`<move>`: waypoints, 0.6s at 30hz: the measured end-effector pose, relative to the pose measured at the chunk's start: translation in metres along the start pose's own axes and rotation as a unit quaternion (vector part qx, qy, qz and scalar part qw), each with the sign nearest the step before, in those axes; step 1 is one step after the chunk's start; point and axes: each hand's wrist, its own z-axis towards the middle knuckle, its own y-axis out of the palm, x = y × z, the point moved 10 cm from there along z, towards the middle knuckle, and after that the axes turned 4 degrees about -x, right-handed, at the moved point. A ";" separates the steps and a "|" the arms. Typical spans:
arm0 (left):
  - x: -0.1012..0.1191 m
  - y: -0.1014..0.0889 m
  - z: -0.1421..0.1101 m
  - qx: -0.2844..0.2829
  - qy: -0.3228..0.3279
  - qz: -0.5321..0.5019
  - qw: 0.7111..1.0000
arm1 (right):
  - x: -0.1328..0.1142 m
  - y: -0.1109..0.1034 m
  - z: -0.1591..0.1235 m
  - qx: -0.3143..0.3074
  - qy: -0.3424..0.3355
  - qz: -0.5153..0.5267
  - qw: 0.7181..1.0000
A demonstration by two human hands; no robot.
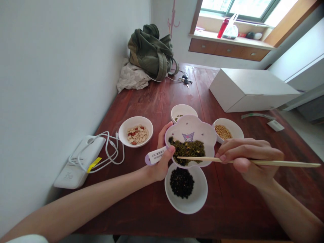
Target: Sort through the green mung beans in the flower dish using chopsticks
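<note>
Over the wooden table (141, 216), peanuts (138, 135), soybeans (223, 132) and black beans (181, 183) lie separately in white bowls. My left hand (162, 162) curls around a flower-shaped dish (192, 123) of green mung beans (187, 150) flecked with yellow. My right fingers (243, 148) press together, pinching a wooden chopstick (202, 159) over them.

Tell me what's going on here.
A person's left hand holds up a white, purple-rimmed, flower-shaped dish of green beans above a round white bowl of black beans. Their right hand grips long, thin wooden chopsticks, tips over the dish. A round white bowl of pale peanut halves, another of yellow soybeans and a third white bowl, holding few beans, sit nearby on the dark red wooden table.
</note>
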 end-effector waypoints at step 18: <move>0.005 0.005 0.002 -0.017 0.022 0.019 0.999 | 0.004 -0.002 0.000 0.024 0.010 0.040 0.999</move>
